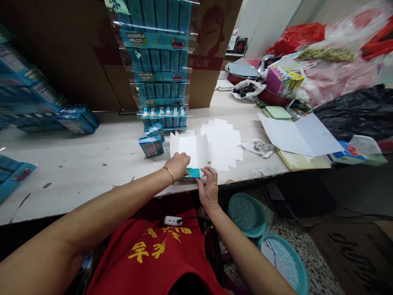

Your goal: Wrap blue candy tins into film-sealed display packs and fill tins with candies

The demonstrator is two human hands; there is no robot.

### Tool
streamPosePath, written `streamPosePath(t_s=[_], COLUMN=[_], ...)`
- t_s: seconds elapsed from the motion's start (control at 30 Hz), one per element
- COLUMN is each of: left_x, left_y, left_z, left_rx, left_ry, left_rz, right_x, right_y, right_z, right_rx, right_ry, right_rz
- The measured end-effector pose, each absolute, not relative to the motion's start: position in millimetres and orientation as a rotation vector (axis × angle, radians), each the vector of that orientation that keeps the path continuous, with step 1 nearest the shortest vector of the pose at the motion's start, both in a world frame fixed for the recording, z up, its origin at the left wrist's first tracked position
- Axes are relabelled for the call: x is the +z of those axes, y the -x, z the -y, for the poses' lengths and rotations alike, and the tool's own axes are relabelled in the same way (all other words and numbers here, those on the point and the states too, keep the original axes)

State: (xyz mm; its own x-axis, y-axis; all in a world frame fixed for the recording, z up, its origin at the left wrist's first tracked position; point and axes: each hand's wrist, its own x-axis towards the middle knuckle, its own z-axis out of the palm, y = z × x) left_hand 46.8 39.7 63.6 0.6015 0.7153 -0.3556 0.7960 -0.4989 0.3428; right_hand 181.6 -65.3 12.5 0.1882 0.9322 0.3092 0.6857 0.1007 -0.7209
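Note:
At the table's front edge, my left hand has its fingers bent over a white cardboard sheet with blue printed flap. My right hand is at the flap's right end, with thumb and fingers curled at its corner. The sheet's white folded panels stretch away behind the hands. A stack of flat white cut sheets lies just to the right. Two small blue boxes stand to the left, behind my left hand.
Tall blue display trays stand at the back against a brown carton. More blue boxes are at the left. Crumpled paper, leaning paper and plastic bags are at the right. Teal tubs sit below the table.

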Motion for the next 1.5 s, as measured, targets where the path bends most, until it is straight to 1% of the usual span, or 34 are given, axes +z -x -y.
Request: streamPosePath(t_s=[0.07,0.17,0.3,0.43,0.7,0.87,1.0,1.07,1.1,1.17,1.23,1.27,1.3,1.4,1.5], left_x=[69.5,77.3,76.4,67.6,64.7,69.5,78.2,83.1,84.8,85.1,80.1,75.6,70.0,49.6,29.4], left_y=[-47.1,-52.2,-65.8,-75.7,-71.6,-64.6,-52.1,-37.8,-28.6,-8.3,9.2,15.4,19.5,21.7,19.6], left_z=[-29.0,-14.9,-9.0,-15.5,-21.1,-1.3,9.0,5.3,1.0,-10.5,-21.9,-26.4,-30.1,-37.9,-46.9], left_rx=[-0.191,-0.251,-0.379,-0.431,-0.576,-0.61,-0.526,-0.419,-0.288,0.104,0.464,0.544,0.553,0.432,0.436], left_ry=[-2.51,-2.645,-2.539,-2.486,-2.413,-2.402,-2.447,-2.469,-2.475,-2.441,-2.321,-2.241,-2.148,-1.874,-1.73], left_rz=[-1.13,-1.016,-0.998,-1.033,-0.903,-0.891,-0.853,-0.845,-0.87,-0.995,-1.162,-1.246,-1.326,-1.493,-1.544], right_x=[13.5,15.6,16.9,18.1,19.7,35.2,70.2,89.0,96.5,104.7,101.9,96.7,89.5,65.2,53.5], right_y=[-180.5,-178.4,-176.9,-177.6,-184.6,-190.2,-197.4,-195.7,-192.1,-179.0,-160.0,-149.8,-140.0,-117.5,-105.8], right_z=[65.1,65.2,66.0,64.6,65.1,74.5,72.6,68.5,66.0,60.4,54.3,51.3,48.8,49.9,74.1], right_rx=[0.363,0.358,0.349,0.327,0.339,0.326,0.215,0.178,0.176,0.197,0.254,0.274,0.279,0.259,0.28], right_ry=[1.67,1.683,1.69,1.699,1.706,1.734,1.646,1.631,1.623,1.637,1.718,1.768,1.813,1.841,1.715], right_rz=[1.568,1.583,1.578,1.596,1.654,1.89,2.186,2.304,2.378,2.545,2.698,2.751,2.783,2.819,2.866])
